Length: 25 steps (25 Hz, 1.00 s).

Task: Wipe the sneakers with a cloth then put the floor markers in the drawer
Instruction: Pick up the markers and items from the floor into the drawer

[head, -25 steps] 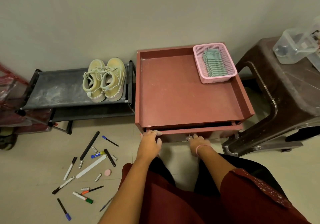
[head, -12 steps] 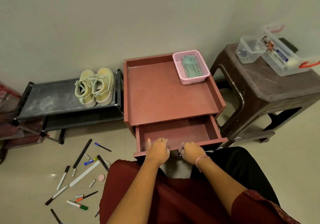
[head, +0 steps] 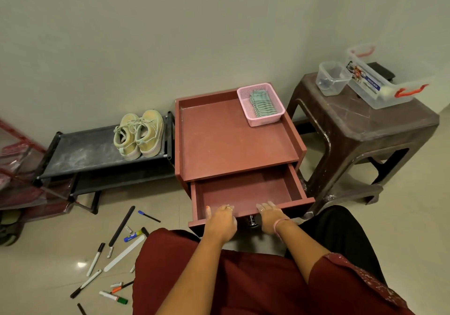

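A: Both your hands on the drawer [head: 246,190] front edge, left hand [head: 220,222] and right hand [head: 269,217], fingers hooked over it. Drawer's out, mouth facing you.

B: Markers [head: 107,263] on floor to your left, scattered, long axes mixed. Sneakers [head: 138,134] on shoe rack [head: 80,154], toes toward you; cloth [head: 261,103] in pink basket [head: 243,95].

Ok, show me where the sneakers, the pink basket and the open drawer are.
sneakers [head: 138,134], head view, on the laces between the pair.
pink basket [head: 265,120], head view, on its front wall.
drawer [head: 243,190], head view, on its bare floor.
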Tool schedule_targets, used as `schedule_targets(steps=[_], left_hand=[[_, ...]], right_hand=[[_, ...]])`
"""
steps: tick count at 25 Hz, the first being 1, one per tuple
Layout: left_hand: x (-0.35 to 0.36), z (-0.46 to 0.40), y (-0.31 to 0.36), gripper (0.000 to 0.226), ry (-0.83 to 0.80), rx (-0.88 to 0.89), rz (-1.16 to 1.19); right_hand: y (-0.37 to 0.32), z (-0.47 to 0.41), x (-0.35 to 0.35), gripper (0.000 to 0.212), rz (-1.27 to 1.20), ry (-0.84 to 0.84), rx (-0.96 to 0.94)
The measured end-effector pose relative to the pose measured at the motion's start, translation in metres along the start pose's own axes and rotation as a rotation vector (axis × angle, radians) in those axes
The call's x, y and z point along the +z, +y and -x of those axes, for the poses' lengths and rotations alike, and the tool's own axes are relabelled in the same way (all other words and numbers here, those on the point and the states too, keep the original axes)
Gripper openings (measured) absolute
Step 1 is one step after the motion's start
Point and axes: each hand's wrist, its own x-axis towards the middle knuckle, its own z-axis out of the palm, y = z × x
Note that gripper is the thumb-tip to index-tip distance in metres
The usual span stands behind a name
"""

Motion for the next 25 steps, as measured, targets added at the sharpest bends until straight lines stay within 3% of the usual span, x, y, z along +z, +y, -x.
schedule_targets(steps=[7, 13, 20, 25], left_hand=[[0.043, -0.007, -0.009, 0.056, -0.100, -0.009, -0.073], [0.043, -0.025, -0.016, 0.051, -0.080, 0.002, -0.107], [0.038, -0.037, -0.004, 0.036, -0.053, -0.011, -0.235], [0.041, -0.032, -0.004, 0.036, -0.047, -0.021, -0.256]], right_hand=[[0.002, 0.004, 0.009, 0.071, -0.012, 0.119, -0.015], [0.001, -0.004, 0.007, 0.055, 0.035, 0.245, -0.005], [0.002, -0.010, 0.004, 0.030, 0.135, 0.239, 0.004], [0.002, -0.004, 0.010, 0.029, 0.138, 0.227, 0.002]])
